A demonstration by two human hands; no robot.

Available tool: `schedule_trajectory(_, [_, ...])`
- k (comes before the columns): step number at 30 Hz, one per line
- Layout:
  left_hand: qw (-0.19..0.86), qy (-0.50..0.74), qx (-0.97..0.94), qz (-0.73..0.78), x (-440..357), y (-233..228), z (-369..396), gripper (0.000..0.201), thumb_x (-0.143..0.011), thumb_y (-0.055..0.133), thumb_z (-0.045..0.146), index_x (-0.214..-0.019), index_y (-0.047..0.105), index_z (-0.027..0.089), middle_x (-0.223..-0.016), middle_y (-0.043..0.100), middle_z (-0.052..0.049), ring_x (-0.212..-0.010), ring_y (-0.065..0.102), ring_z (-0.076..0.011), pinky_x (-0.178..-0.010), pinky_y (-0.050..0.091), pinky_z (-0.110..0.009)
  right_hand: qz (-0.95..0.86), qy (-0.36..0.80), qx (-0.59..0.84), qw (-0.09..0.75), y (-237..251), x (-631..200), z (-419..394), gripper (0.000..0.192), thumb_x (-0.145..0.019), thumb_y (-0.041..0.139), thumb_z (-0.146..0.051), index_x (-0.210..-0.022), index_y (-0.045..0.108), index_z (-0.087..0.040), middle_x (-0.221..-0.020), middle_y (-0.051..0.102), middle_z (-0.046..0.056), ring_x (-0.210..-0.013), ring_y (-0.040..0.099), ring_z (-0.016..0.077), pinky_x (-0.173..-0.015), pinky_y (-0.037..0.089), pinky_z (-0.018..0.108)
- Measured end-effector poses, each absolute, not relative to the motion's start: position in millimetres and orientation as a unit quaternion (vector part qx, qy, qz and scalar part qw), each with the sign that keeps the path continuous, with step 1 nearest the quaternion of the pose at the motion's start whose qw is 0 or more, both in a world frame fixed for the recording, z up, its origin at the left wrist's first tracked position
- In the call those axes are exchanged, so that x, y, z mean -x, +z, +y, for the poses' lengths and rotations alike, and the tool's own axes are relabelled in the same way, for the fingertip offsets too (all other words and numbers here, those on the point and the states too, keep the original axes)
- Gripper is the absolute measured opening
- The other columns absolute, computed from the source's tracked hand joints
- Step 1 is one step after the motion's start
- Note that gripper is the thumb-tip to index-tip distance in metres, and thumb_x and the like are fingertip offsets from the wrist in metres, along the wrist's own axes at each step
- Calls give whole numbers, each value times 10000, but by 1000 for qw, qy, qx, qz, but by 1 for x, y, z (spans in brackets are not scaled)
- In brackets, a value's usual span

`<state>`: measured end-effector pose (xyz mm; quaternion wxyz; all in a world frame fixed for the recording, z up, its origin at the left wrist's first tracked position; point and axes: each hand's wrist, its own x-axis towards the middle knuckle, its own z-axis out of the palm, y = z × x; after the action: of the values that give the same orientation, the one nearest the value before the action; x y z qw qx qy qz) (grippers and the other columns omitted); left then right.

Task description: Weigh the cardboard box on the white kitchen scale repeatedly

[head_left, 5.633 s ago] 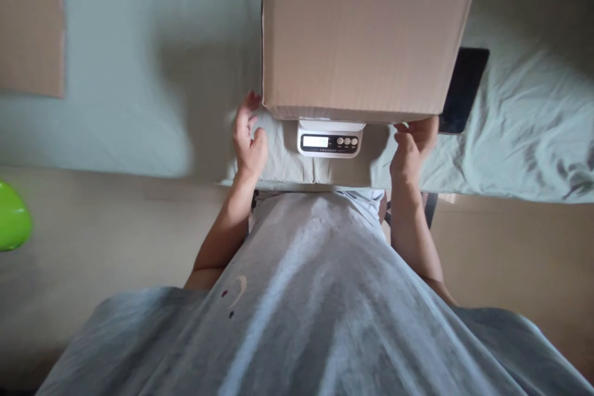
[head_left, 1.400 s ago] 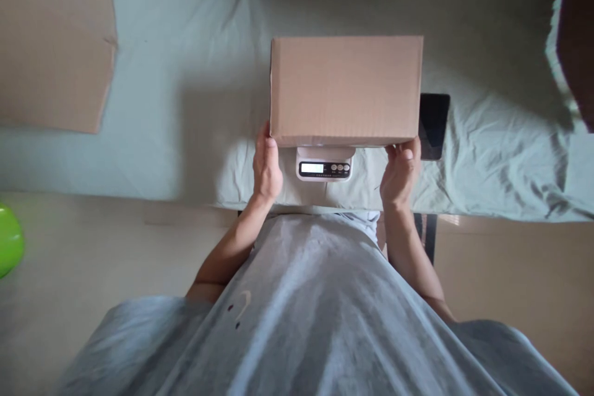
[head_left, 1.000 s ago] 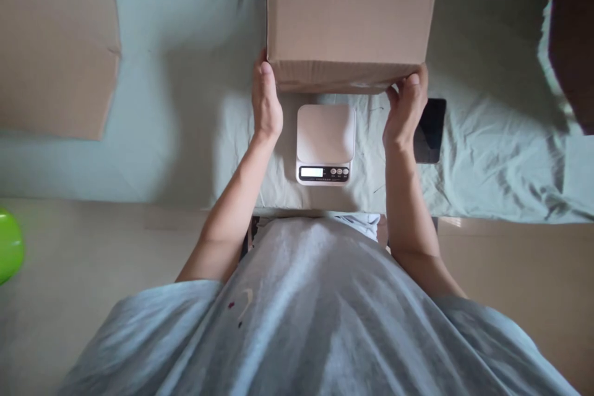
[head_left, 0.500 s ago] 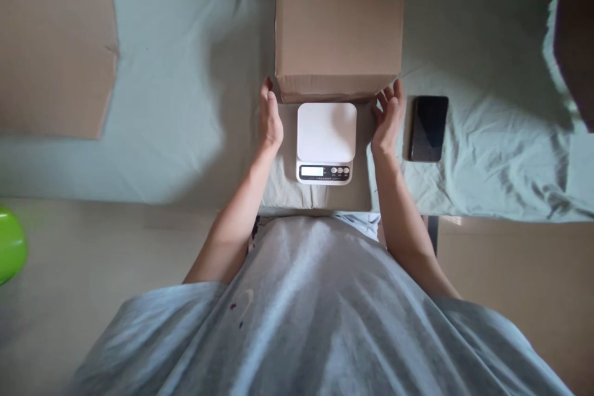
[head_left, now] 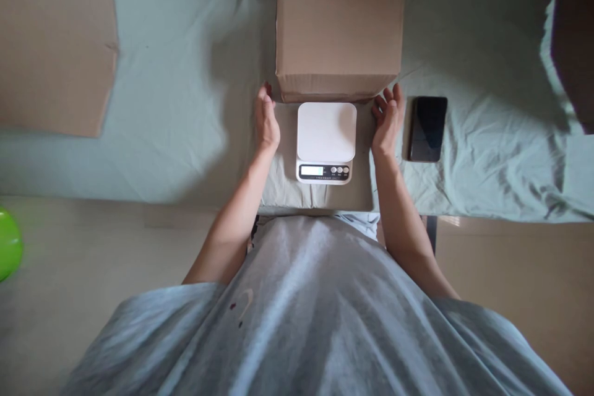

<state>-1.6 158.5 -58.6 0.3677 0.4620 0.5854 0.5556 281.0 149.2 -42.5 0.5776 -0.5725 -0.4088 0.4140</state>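
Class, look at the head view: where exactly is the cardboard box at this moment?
The cardboard box sits on the green sheet at top centre, just beyond the white scale, with the phone nearer and to its right.

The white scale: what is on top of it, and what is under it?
The white scale has nothing on its platform. Under it lies the pale green sheet; what the sheet covers cannot be seen.

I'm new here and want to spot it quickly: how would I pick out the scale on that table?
Start at the pale green cloth covering the table, then find the closed cardboard box at its middle. Just in front of the box, between the person's left hand and right hand, sits the scale: the only white, square thing, with a small display and round buttons.
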Motion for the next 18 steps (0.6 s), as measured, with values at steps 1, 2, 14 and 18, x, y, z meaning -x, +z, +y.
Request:
schedule_trajectory(1, [369,554,-463,586,2,-58,158,831,-756,274,836,-1316,506,268,-1487,437,-83,-1442,370,-223,-1155,369,-383,-407,415,572,579,-41,-280,149,938,-647,449,-867,-1405,369,-320,-1453,471,38,-1298,513,248,-1134,390,514])
schedule_trajectory(2, [369,552,-464,587,2,-58,157,840,-750,280,842,-1307,516,260,-1479,446,-85,-1439,374,-227,-1160,362,-385,-405,416,571,581,-39,-279,148,940,-649,450,-867,-1405,369,-313,-1453,473,39,-1291,512,242,-1134,386,517])
schedule_trajectory(14, [452,520,-459,561,-13,-18,179,811,-828,189,796,-1382,434,257,-1551,404,-21,-1466,334,-177,-1186,346,-386,-466,433,536,555,5,-271,169,730,-760,420,-792,-1360,397,-376,-1428,532,-73,-1286,467,163,-1112,416,409])
schedule_trajectory(18, [435,521,-478,557,-16,11,172,782,-879,83,736,-1419,382,256,-1520,449,12,-1474,314,-145,-1204,296,-374,-486,430,523,553,22,-276,170,801,-702,390,-857,-1354,400,-390,-1443,509,-68,-1332,450,202,-1123,434,422])
